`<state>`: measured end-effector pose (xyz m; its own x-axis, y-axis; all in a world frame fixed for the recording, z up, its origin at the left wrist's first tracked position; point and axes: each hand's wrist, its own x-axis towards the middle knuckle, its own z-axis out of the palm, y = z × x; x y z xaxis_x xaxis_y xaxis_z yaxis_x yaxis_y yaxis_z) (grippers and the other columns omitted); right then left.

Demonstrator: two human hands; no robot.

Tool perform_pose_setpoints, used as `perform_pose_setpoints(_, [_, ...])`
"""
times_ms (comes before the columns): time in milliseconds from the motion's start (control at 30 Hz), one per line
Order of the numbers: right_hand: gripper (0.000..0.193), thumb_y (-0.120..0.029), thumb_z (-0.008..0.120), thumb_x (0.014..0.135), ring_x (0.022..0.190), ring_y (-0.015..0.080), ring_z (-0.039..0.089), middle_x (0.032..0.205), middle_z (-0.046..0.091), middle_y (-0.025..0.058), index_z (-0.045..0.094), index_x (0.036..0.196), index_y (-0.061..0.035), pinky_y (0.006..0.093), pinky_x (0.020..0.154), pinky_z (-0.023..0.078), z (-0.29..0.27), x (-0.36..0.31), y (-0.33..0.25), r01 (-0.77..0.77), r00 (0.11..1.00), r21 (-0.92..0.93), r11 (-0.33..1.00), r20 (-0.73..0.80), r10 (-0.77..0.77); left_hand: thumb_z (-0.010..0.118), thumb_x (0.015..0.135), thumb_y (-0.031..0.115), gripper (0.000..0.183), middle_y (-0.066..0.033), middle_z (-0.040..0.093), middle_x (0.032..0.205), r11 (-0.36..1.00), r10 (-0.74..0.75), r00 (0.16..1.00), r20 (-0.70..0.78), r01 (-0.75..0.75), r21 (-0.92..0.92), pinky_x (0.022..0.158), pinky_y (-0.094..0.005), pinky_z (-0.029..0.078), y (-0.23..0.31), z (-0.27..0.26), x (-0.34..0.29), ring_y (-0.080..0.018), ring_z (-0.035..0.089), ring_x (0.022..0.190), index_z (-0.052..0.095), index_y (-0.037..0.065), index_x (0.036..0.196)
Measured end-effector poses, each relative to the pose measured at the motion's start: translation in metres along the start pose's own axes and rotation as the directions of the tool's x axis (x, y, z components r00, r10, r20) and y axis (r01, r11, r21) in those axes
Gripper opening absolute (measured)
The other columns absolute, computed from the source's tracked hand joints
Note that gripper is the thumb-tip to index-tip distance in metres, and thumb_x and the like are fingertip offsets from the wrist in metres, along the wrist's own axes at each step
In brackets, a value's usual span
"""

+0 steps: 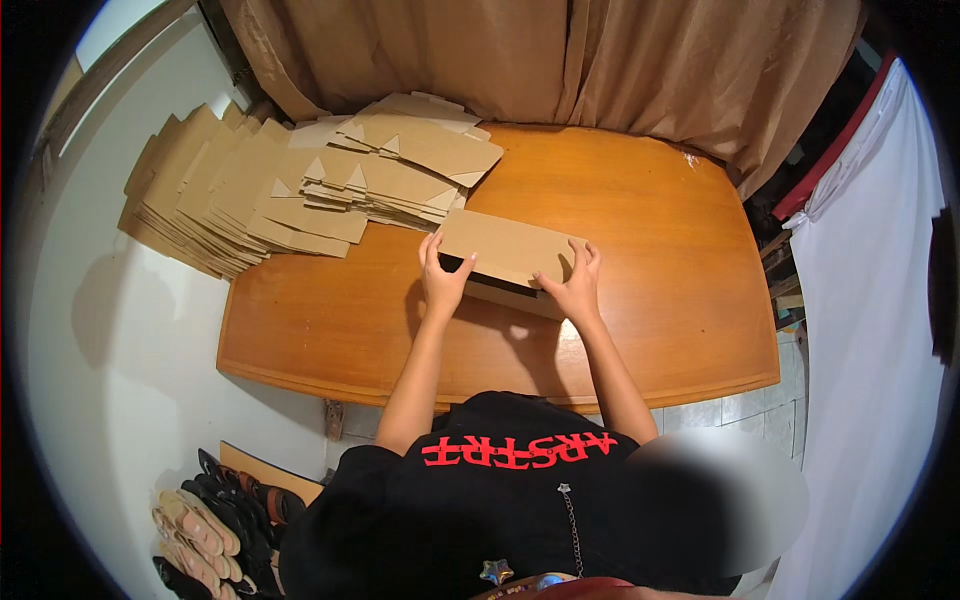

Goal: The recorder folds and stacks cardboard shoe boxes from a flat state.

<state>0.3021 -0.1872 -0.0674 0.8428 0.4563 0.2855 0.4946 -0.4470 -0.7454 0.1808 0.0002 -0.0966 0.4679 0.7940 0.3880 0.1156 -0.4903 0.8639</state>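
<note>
A brown cardboard box stands on the wooden table in front of me, turned slightly askew. Its lid lies nearly level, with a dark gap showing under the near edge above the front wall. My left hand grips the box's left end, thumb at the lid's near edge and fingers round the corner. At the right end my right hand holds on the same way, thumb at the near edge, fingers curled over the side. The inside of the box is hidden.
Flat, unfolded cardboard box blanks lie in overlapping stacks across the table's far left. The wooden table has a curved edge. A brown curtain hangs behind, a white cloth at the right. Several sandals sit at lower left.
</note>
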Motion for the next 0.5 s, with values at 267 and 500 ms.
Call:
perform_pose_setpoints(267, [0.057, -0.030, 0.079, 0.058, 0.114, 0.0426, 0.039, 0.125, 0.040, 0.0251, 0.060, 0.108, -0.0087, 0.0457, 0.094, 0.038, -0.005, -0.007, -0.001, 0.131, 0.988, -0.221, 0.966, 0.115, -0.108, 0.081, 0.060, 0.020, 0.056, -0.0149, 0.037, 0.131, 0.990, -0.065, 0.996, 0.062, 0.056, 0.130, 0.099, -0.0383, 0.035, 0.008, -0.005, -0.012, -0.0297, 0.041, 0.119, 0.056, 0.007, 0.108])
perform_pose_setpoints(500, [0.056, -0.030, 0.076, 0.064, 0.122, 0.0472, 0.028, 0.128, 0.035, 0.0299, 0.058, 0.112, -0.0077, 0.0485, 0.104, 0.026, 0.017, -0.026, 0.009, 0.149, 0.988, -0.261, 0.954, -0.003, -0.155, 0.081, 0.061, 0.018, 0.049, -0.0124, 0.036, 0.133, 0.971, -0.131, 0.988, 0.083, 0.111, 0.211, 0.098, -0.0395, 0.036, -0.009, 0.001, -0.016, -0.0309, 0.040, 0.120, 0.058, 0.008, 0.103])
